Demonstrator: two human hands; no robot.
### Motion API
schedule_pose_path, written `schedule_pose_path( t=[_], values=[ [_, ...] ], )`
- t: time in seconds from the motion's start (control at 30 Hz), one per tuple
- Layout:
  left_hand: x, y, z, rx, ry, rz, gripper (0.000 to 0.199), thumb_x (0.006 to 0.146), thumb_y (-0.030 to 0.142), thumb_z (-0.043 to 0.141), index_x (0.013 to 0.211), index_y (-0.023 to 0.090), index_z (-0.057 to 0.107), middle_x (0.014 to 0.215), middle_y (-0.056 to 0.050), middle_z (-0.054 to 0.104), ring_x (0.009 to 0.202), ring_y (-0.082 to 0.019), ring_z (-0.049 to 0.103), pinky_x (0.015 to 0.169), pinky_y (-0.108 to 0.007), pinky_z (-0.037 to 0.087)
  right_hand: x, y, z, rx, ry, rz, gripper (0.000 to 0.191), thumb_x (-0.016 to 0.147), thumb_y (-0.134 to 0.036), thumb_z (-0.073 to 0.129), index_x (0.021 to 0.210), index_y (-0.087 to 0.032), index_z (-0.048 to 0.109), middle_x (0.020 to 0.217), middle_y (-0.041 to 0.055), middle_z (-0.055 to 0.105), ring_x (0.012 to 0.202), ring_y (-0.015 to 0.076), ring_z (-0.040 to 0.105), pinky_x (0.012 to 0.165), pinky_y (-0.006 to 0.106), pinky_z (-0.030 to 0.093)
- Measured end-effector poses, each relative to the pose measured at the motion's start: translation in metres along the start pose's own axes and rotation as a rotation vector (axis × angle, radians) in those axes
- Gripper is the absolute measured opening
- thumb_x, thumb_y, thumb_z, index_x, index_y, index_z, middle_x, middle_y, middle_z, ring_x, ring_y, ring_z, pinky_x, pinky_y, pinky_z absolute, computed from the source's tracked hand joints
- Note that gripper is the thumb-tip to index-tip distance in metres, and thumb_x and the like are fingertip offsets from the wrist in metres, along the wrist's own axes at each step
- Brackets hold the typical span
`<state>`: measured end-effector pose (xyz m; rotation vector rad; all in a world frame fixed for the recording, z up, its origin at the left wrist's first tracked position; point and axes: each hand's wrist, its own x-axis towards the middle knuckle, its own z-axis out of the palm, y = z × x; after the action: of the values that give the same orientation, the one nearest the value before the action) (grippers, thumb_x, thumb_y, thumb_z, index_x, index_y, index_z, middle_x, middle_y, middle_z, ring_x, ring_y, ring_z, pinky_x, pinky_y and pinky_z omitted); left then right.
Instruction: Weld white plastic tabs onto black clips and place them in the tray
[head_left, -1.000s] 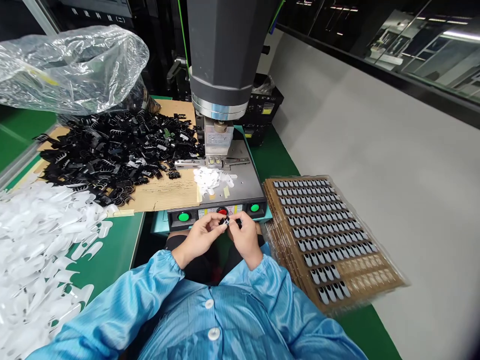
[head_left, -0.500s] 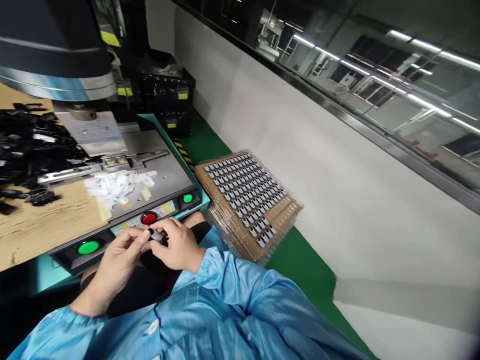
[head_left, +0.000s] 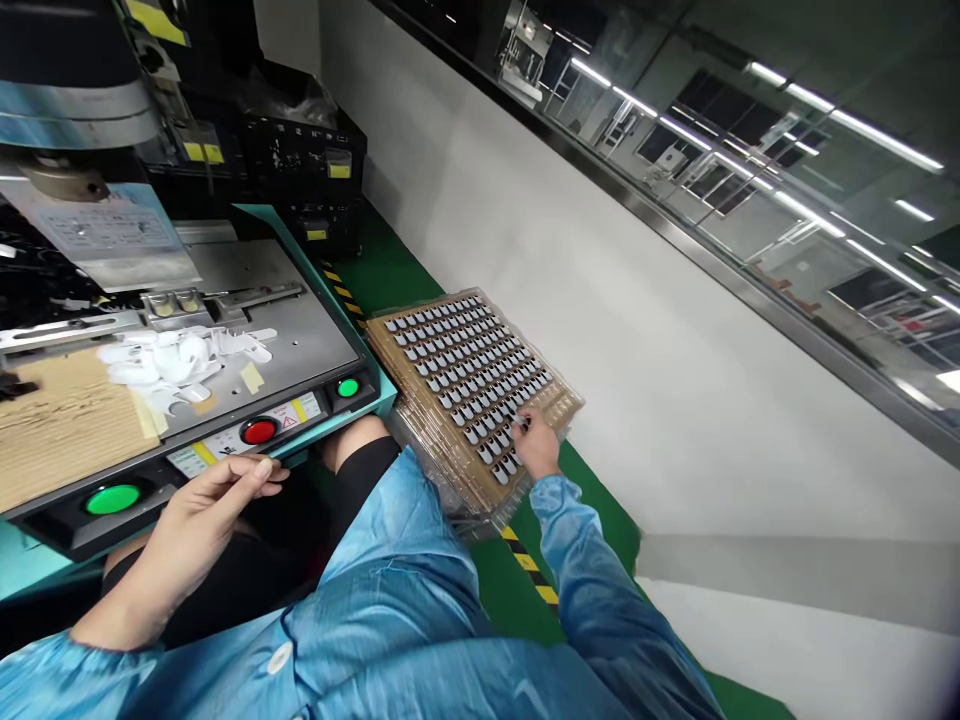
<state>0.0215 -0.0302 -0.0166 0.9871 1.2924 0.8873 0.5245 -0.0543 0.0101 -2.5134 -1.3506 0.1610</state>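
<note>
Over the near right part of a clear plastic tray (head_left: 561, 408), my right hand (head_left: 538, 445) is closed with its fingertips around a small white-and-black part (head_left: 523, 421). Rows of similar small parts (head_left: 465, 362) lie in the tray beside it. Whether the held part touches the tray cannot be seen. My left hand (head_left: 217, 500) hovers in front of the machine's front panel, below the red button (head_left: 259, 431). Its thumb rests against the curled fingers, and nothing shows between them.
The machine bed (head_left: 315, 335) bears a heap of white flat pieces (head_left: 172, 362) and a metal fixture (head_left: 172, 303) under the press head (head_left: 75, 115). Green buttons (head_left: 112, 499) sit on the panel. Black crates (head_left: 300, 160) stand behind; a white wall (head_left: 510, 240) runs along the right.
My right hand has left my left hand and moved right to the tray with the small part. My left hand stays near the panel. The view has shifted slightly right.
</note>
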Motion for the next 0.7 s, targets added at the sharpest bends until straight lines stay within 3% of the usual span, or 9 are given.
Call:
schedule_pose_path(
  t=[0.07, 0.17, 0.47, 0.7],
  values=[
    [0.001, -0.001, 0.0, -0.001, 0.001, -0.002, 0.059, 0.073, 0.074, 0.086, 0.094, 0.02, 0.075, 0.113, -0.01, 0.077, 0.101, -0.028, 0.071, 0.067, -0.031, 0.066, 0.009, 0.026, 0.001, -0.14, -0.034, 0.062, 0.028, 0.1, -0.031, 0.062, 0.127, -0.024, 0.065, 0.109, 0.0082, 0.078, 0.1, 0.0268, 0.073, 0.088, 0.035, 0.053],
    [0.002, -0.005, -0.001, -0.008, 0.006, -0.008, 0.058, 0.073, 0.073, 0.086, 0.095, 0.021, 0.076, 0.113, -0.009, 0.078, 0.102, -0.03, 0.071, 0.069, -0.033, 0.066, 0.015, 0.043, 0.01, -0.236, -0.066, 0.055, 0.027, 0.102, -0.033, 0.062, 0.127, -0.024, 0.065, 0.11, 0.0087, 0.078, 0.102, 0.0263, 0.073, 0.085, 0.033, 0.051],
    [0.003, -0.009, -0.001, -0.024, -0.015, -0.04, 0.058, 0.073, 0.073, 0.086, 0.098, 0.021, 0.078, 0.113, -0.008, 0.078, 0.101, -0.029, 0.07, 0.069, -0.033, 0.064, 0.028, 0.046, 0.028, -0.261, -0.087, -0.004, 0.026, 0.102, -0.03, 0.061, 0.127, -0.023, 0.064, 0.122, 0.0119, 0.074, 0.109, 0.0266, 0.07, 0.09, 0.034, 0.05],
    [0.003, -0.008, -0.001, -0.016, -0.022, -0.012, 0.056, 0.076, 0.073, 0.084, 0.096, 0.021, 0.078, 0.114, -0.007, 0.079, 0.1, -0.026, 0.071, 0.08, -0.032, 0.063, 0.032, 0.051, 0.022, -0.208, -0.058, 0.078, 0.041, 0.1, -0.027, 0.055, 0.139, -0.015, 0.058, 0.147, 0.0215, 0.052, 0.108, 0.0282, 0.068, 0.093, 0.039, 0.053]
  ],
)
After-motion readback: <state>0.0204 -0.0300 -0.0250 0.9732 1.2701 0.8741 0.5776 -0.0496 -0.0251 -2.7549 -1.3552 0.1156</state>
